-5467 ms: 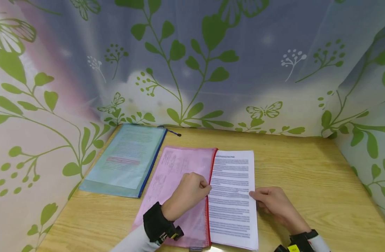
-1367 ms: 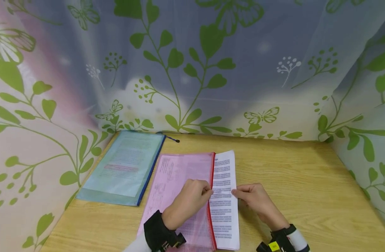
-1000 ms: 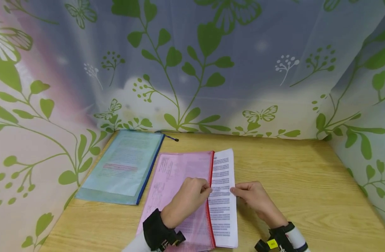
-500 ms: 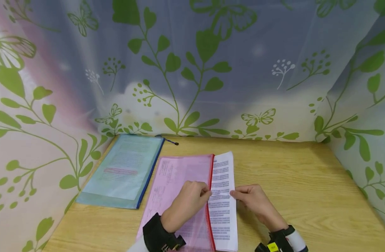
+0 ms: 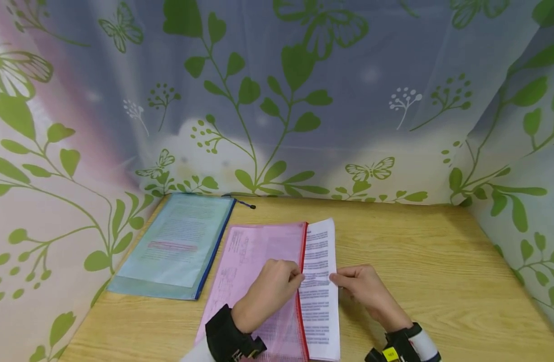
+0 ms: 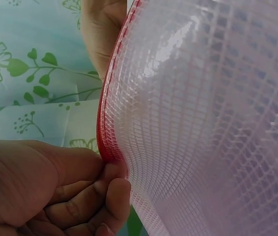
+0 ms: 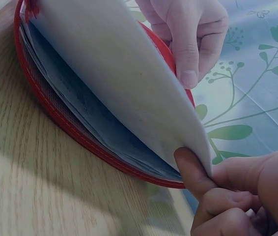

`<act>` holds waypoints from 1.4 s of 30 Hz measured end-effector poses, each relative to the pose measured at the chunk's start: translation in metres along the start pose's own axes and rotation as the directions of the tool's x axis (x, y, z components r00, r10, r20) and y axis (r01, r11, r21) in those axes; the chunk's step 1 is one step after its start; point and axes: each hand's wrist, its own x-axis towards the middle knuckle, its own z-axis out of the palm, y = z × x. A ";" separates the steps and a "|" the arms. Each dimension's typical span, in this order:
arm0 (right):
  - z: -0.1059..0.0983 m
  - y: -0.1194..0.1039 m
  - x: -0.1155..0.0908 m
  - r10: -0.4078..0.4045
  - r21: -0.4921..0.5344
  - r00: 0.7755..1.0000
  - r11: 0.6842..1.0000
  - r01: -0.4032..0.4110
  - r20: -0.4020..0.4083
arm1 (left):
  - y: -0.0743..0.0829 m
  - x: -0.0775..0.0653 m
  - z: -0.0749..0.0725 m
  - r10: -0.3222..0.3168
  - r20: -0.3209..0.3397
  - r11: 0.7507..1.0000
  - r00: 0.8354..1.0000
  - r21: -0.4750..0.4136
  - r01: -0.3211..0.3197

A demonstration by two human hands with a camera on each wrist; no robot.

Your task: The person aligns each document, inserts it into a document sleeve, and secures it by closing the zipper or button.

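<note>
A pink mesh zipper folder (image 5: 247, 256) with a red zipper edge lies in front of the person. My left hand (image 5: 273, 286) pinches the red edge of its top layer and holds it lifted, as the left wrist view shows. My right hand (image 5: 366, 290) pinches the right edge of a stack of printed papers (image 5: 319, 306) between thumb and forefinger. Much of the stack is inside the folder; a strip sticks out past the red zipper. In the right wrist view the folder's mouth gapes, with other sheets (image 7: 85, 103) lying inside below the held stack.
On the wooden table (image 5: 421, 271), left of the pink folder, lies a blue zipper folder (image 5: 168, 251) with papers inside. Its dark zipper pull (image 5: 251, 206) points to the back. A curtain (image 5: 277, 100) with green leaf patterns encloses the back and both sides.
Since the oldest frame, my right hand has moved left with the papers, and a narrower strip sticks out of the pink folder. Over the last second the strip narrows only slightly; my left hand keeps its grip.
</note>
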 end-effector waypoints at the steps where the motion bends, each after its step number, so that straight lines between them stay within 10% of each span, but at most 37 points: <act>1: 0.000 0.000 0.000 -0.001 0.001 1.000 1.000 0.001 0.000 | 0.000 0.000 0.000 0.002 0.000 1.000 1.000 0.002 -0.002; 42: 0.012 -0.002 0.010 -0.034 -0.002 0.999 0.999 0.034 0.036 | 0.004 0.004 -0.002 0.014 0.020 0.999 1.000 -0.032 -0.013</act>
